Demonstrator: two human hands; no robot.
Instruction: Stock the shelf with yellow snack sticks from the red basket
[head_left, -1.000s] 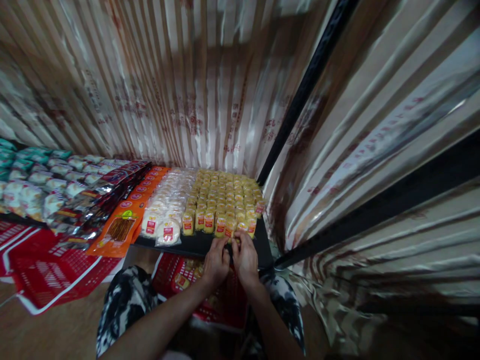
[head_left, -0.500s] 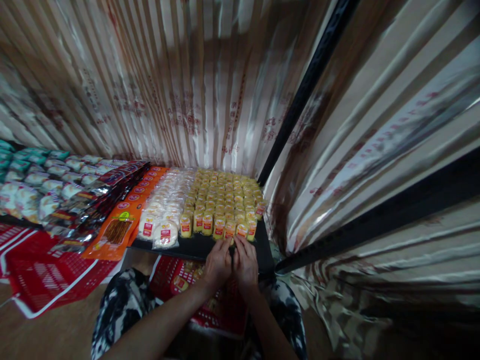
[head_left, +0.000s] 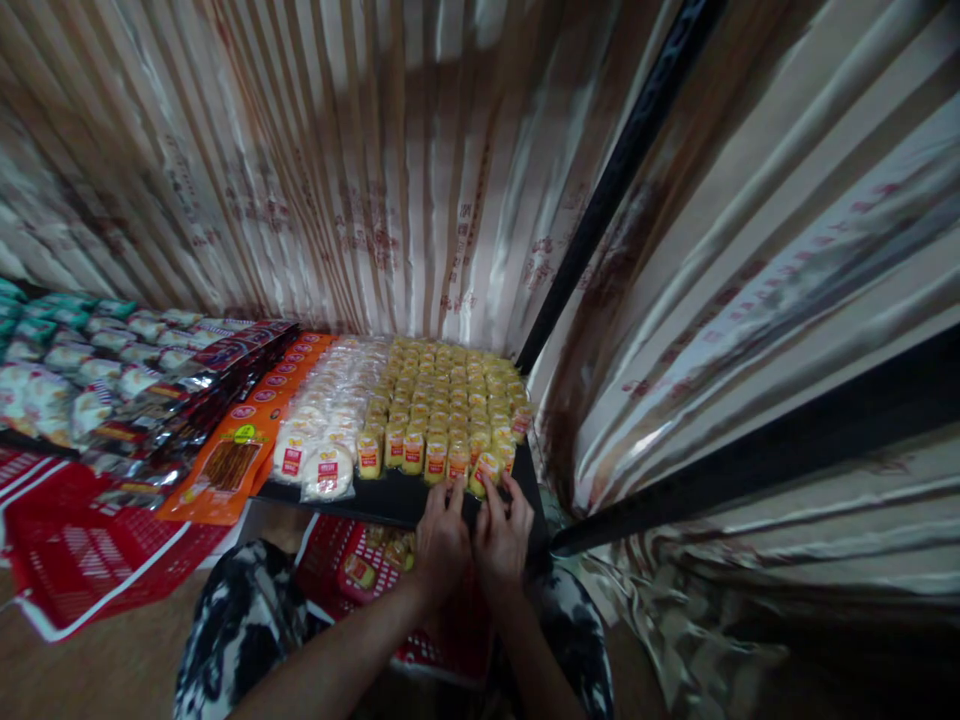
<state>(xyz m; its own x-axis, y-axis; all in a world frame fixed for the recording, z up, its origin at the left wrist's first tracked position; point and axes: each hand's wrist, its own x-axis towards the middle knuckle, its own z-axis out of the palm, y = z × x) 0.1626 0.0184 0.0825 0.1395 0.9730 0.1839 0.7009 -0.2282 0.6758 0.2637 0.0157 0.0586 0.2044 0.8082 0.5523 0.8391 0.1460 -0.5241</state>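
Rows of small yellow snack cakes point(head_left: 435, 400) in clear wrappers with red labels stand on a black shelf point(head_left: 390, 499). At the front row's right end, one wrapped cake point(head_left: 485, 474) leans to the right. My right hand point(head_left: 504, 535) touches its lower front with a fingertip, other fingers spread apart. Just to the left, my left hand point(head_left: 442, 535) has its fingers stretched forward, tips at the base of another upright cake point(head_left: 457, 463). Both thumbs are mostly hidden. White round wrapped cakes point(head_left: 328, 473) lie left of the yellow rows.
Orange snack packs point(head_left: 232, 465), dark shiny packets point(head_left: 172, 400) and white-and-green packets point(head_left: 75, 350) fill the shelf's left. A red basket point(head_left: 330, 555) with wrapped cakes stands below; another red basket point(head_left: 112, 545) is left. Black posts point(head_left: 615, 190) and striped sheeting point(head_left: 420, 180) surround the shelf.
The front cake by my right hand has become tilted to the right. My hands have drawn slightly apart, and my right fingers have spread.
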